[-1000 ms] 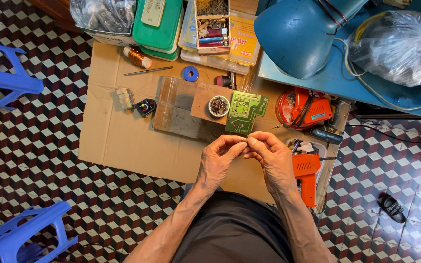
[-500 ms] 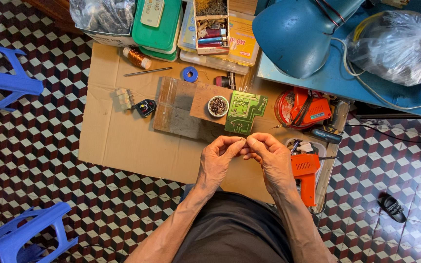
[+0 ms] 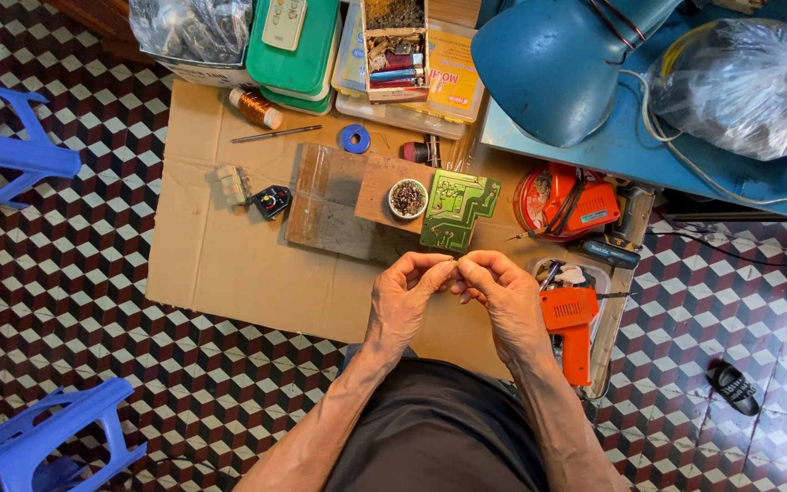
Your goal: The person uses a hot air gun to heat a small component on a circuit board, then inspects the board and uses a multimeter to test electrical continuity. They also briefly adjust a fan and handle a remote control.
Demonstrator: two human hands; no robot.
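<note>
Head view: circuit board [image 3: 457, 208] beyond hands.

Fingertips of both hands [image 3: 455, 292] together above cardboard [image 3: 220, 264]

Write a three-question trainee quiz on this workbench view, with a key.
1. True or false: the left hand and right hand meet fingertip to fingertip over the cardboard sheet.
2. What lies just beyond the fingertips? A) green circuit board B) blue tape roll C) copper wire spool
3. Which orange tool lies beside the right hand?

Key: 1 true; 2 A; 3 the orange glue gun.
</note>
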